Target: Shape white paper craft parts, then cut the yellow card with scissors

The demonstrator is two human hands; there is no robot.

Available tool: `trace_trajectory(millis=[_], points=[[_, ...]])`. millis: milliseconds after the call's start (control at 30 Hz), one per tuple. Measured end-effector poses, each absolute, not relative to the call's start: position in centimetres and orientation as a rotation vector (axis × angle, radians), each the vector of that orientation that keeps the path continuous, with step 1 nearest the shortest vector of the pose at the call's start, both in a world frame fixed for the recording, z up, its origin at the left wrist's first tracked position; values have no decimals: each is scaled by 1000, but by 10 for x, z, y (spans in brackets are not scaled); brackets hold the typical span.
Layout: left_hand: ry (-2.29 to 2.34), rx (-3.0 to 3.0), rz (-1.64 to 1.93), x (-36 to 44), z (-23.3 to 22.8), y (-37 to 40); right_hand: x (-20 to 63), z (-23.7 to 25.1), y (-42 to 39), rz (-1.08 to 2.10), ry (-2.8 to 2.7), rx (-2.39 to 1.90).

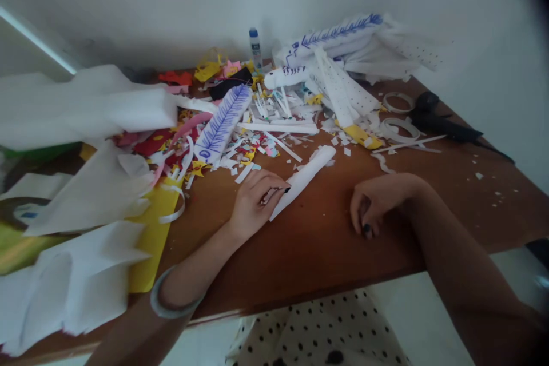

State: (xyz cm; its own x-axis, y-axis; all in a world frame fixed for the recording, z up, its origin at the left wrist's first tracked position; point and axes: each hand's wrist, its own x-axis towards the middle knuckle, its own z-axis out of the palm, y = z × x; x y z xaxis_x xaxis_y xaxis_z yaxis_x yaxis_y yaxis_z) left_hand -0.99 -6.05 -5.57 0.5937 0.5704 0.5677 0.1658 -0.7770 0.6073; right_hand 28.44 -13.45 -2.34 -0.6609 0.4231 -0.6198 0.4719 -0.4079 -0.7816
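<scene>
A narrow white rolled piece, which looks like paper or thin foam, lies slanting on the brown table. My left hand has its thumb and fingers pinched at the roll's near left edge. To the right, apart from the roll, my right hand hangs bent at the wrist just over the tabletop. Its fingers are curled in, and nothing shows between them. Beyond my left hand rests a white padded strip with blue pen strokes.
Paper scraps, markers and a glue bottle crowd the back. Larger blue-marked white shapes stand against the wall. Tape rolls and a black glue gun lie right. White sheets and foam fill the left.
</scene>
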Motion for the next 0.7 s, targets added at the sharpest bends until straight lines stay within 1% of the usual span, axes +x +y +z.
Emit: trace_trajectory(millis=[33,67,100,167,200,233,267,333,400,467,533,700], points=[[577,2318,1073,-10,-56,-61,291,-28,-132,-2162,1830,1466],[578,2313,1066,-10,-56,-61,299,-32,-130,-1976,2039,1751],[582,2308,1054,-10,-56,-62,307,-35,-127,-1676,2277,2143],[608,2289,1022,-10,-57,-63,316,-40,-121,-860,2515,2943],[625,2271,1006,-10,-57,-63,316,-41,-119,-556,2537,3177],[639,2246,989,-10,-58,-64,311,-41,-118,-425,2553,3302],[645,2216,973,-10,-59,-64,302,-41,-118,-426,2610,3315],[643,2141,950,-9,-59,-64,275,-38,-122,-598,2766,3108],[629,2092,940,-8,-59,-64,246,-37,-128,-721,2984,2697],[600,2108,950,-7,-58,-64,222,-37,-133,-660,3097,2369],[545,2181,955,-6,-57,-65,209,-41,-136,-586,3115,2243],[375,2343,864,-4,-58,-68,207,-51,-133,-487,3216,2185]])
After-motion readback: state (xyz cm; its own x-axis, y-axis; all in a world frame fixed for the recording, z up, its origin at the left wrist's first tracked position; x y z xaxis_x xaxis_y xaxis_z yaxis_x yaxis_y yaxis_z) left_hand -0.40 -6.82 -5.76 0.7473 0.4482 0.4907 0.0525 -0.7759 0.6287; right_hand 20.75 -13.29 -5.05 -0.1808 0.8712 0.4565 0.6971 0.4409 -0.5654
